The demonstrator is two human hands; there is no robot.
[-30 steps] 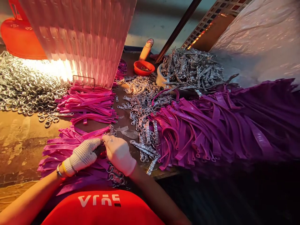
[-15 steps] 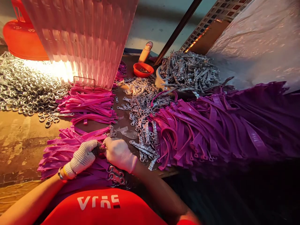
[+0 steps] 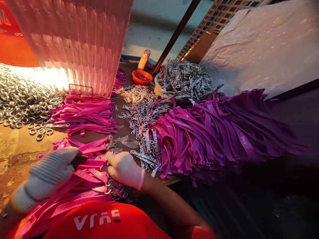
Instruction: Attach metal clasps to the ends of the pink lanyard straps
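My left hand [image 3: 51,174], in a knitted work glove, is over the left part of the near pile of pink straps [image 3: 87,196]. Its fingers are closed around something dark [image 3: 79,159] that I cannot make out. My right hand [image 3: 126,169], in a pale glove, pinches the right end of a pink strap [image 3: 93,163] above the same pile. Metal rings and small links [image 3: 116,191] hang at the right ends of the straps below it. Beside the right hand lie several longer silvery links [image 3: 144,158].
Open metal rings [image 3: 22,96] are heaped at left under a red lamp [image 3: 17,48], beside a ribbed plastic sheet [image 3: 82,43]. Another strap bundle [image 3: 84,113] lies behind my hands. A large purple strap pile [image 3: 199,132], a full tub of links [image 3: 184,78] and a red bowl [image 3: 142,77] stand beyond.
My left hand has moved away from the right hand, to the left and nearer my body, carrying the dark thing. The right hand stays almost in place. The whole view has shifted slightly.
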